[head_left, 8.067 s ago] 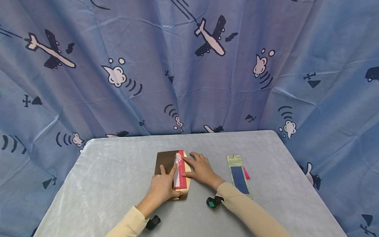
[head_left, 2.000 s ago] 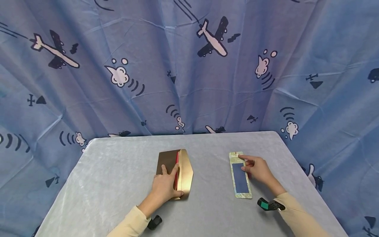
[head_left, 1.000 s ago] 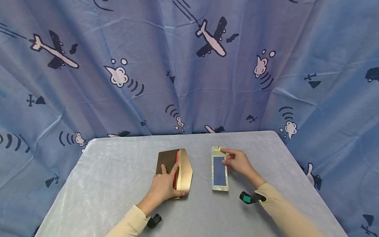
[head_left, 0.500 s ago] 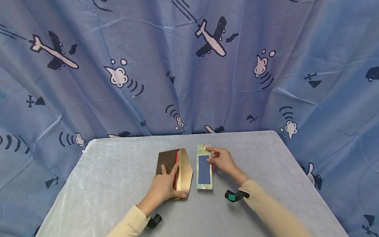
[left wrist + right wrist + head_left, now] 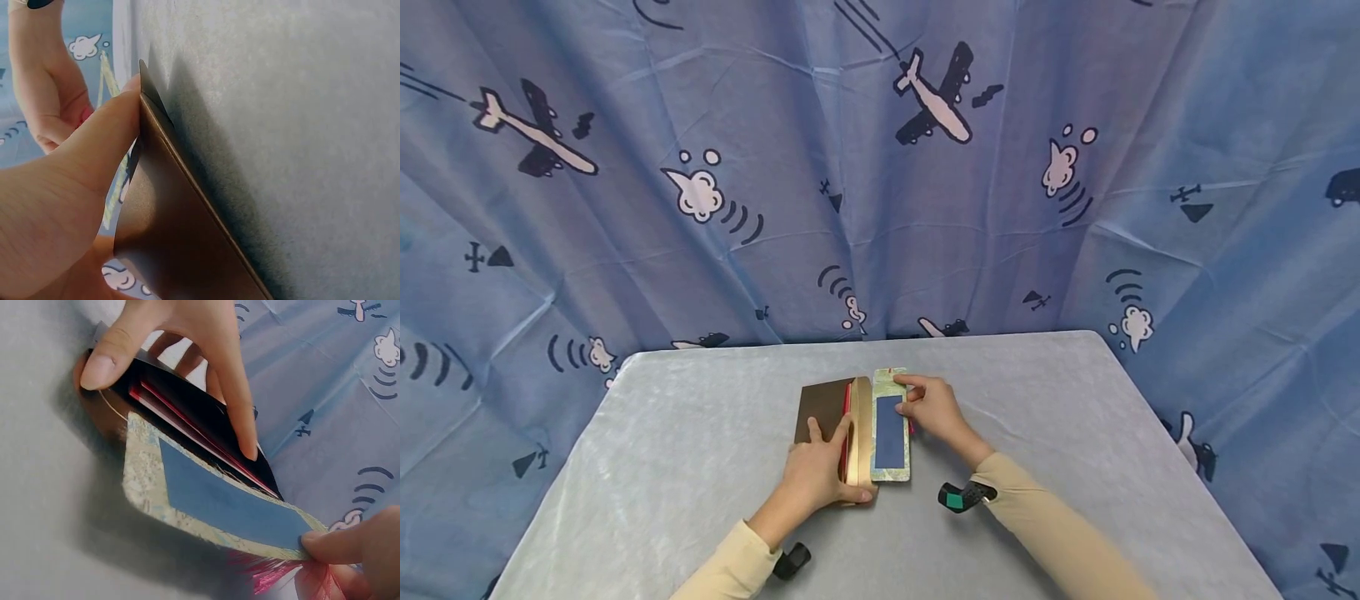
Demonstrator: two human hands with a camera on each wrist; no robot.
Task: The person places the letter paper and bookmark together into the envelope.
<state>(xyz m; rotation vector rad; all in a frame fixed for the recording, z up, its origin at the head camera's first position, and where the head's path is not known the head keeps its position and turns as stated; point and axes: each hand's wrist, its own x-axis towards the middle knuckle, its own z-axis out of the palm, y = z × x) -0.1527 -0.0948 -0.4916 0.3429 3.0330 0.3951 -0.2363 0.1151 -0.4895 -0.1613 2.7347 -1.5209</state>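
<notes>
A brown envelope (image 5: 824, 399) lies on the table, its gold flap (image 5: 861, 433) folded out to the right. My left hand (image 5: 808, 472) holds it at the mouth, thumb at the near corner and fingers spread over the brown panel. Seen from the right wrist, the mouth gapes and a red card (image 5: 181, 417) sits inside. My right hand (image 5: 934, 408) pinches a bookmark (image 5: 890, 432) by its far right edge. The bookmark has a patterned green border, a blue panel and a pink tassel (image 5: 275, 575). Its left long edge overlaps the gold flap, beside the mouth.
A pale grey cloth covers the table (image 5: 700, 417). Behind its far edge hangs a blue curtain (image 5: 850, 167) printed with planes and clouds. Black wrist cameras are strapped on the left wrist (image 5: 792, 561) and right wrist (image 5: 964, 497).
The red card has gone from on top into the envelope. My right hand has picked up the bookmark on the right and carried it left to the flap. My left hand stays at the envelope.
</notes>
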